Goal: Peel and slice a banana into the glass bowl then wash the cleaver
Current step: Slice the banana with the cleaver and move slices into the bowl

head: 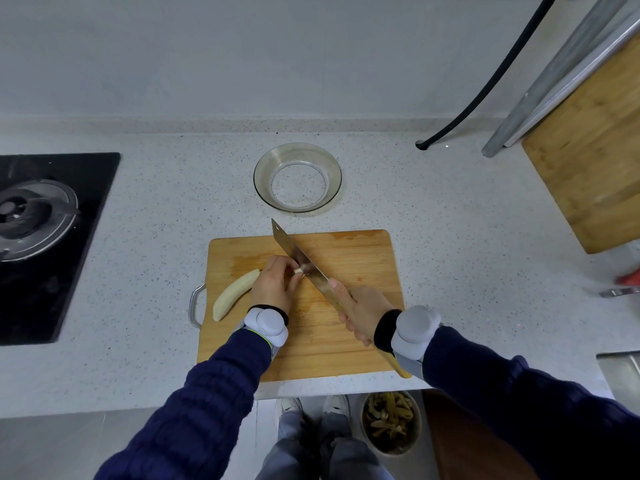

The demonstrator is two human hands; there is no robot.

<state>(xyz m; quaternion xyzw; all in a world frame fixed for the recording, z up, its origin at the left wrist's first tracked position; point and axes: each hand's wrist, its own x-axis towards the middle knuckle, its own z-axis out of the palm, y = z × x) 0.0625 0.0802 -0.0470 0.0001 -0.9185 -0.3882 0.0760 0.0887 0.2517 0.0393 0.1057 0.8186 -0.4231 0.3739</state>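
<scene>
A peeled banana [232, 295] lies on the wooden cutting board [356, 261], left of centre. My left hand [275, 284] presses down on the banana's right end, and a small pale bit shows at its fingertips beside the blade. My right hand [362, 315] grips the handle of the cleaver [294, 252], whose blade slants up and to the left across the board and meets the banana at my left fingertips. The glass bowl [298, 154] stands empty on the counter just beyond the board.
A black gas hob [41, 220] lies at the left. A second wooden board [595, 161] leans at the right, with a black cable [485, 88] and metal rails beside it. A sink edge [620, 362] shows at lower right. A bin of peels [391, 420] stands on the floor.
</scene>
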